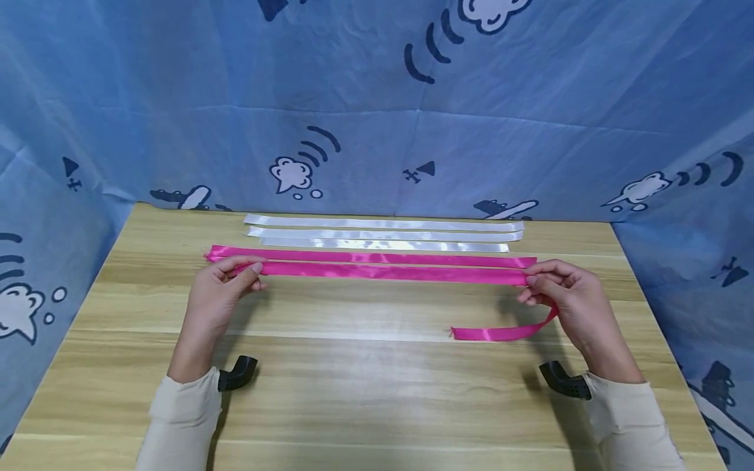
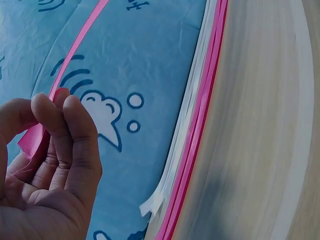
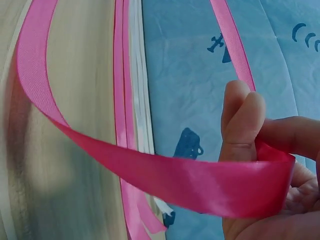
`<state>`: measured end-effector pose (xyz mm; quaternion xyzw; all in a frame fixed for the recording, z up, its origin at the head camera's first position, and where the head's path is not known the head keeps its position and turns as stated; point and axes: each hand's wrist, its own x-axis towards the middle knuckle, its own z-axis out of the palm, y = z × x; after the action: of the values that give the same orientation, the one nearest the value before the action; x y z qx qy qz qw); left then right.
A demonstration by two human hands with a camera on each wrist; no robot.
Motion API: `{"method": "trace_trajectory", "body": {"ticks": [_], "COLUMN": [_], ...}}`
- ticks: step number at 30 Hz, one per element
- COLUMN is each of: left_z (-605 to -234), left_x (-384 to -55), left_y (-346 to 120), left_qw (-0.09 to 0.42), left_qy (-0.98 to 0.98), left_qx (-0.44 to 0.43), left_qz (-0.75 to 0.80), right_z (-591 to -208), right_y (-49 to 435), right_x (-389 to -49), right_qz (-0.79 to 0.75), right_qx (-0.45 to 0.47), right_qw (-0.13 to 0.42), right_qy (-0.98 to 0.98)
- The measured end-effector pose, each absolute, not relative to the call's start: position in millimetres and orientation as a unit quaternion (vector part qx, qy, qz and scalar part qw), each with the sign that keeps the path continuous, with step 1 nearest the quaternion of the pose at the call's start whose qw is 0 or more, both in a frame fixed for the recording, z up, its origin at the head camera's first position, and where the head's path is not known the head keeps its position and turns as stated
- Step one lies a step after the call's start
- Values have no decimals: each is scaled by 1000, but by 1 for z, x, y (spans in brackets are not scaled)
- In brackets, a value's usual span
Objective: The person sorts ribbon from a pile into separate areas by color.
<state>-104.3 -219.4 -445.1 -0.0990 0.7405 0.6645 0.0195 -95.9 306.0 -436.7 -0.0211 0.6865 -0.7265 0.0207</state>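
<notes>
A pink satin ribbon [image 1: 377, 272] is stretched taut between both hands, raised above the table. My left hand [image 1: 216, 296] pinches it near its left end; a short bit of that end sticks out past the thumb in the left wrist view. Between thumb and fingers my right hand [image 1: 574, 297] pinches the same ribbon farther along. From there its loose tail [image 3: 200, 182] loops down and curves back to the left, its frayed end over the table. Pink ribbons [image 2: 192, 135] lie side by side on the table behind the held one.
Three white ribbons [image 1: 383, 224] lie in parallel rows at the back of the wooden table [image 1: 353, 392]. A blue printed cloth [image 1: 365, 78] hangs behind and at both sides. Black wrist cameras [image 1: 238, 374] project inward from the sleeves.
</notes>
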Motion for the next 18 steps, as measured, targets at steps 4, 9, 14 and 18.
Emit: {"method": "trace_trajectory", "body": {"ticks": [4,9,14,18], "left_z": [-446,-449,-451,-452], "left_x": [-103,-101,-98,-94], "left_y": [-225,-235,-249,-260], "left_qw": [7,-15,-37,-55], "left_qy": [721,699,667,646], "left_qx": [-100,-94,-105,-116], "left_qz": [686,708,737,752], "right_z": [-437,-437,-437,-437], "right_y": [308,312,316,318], "right_x": [-96,-96,-96,-95], "right_qz": [-724,-727,-726,-716], "right_qx": [-17,-14,-6,5], "right_qw": [20,18,16,15], "right_qy": [689,687,687,698]}}
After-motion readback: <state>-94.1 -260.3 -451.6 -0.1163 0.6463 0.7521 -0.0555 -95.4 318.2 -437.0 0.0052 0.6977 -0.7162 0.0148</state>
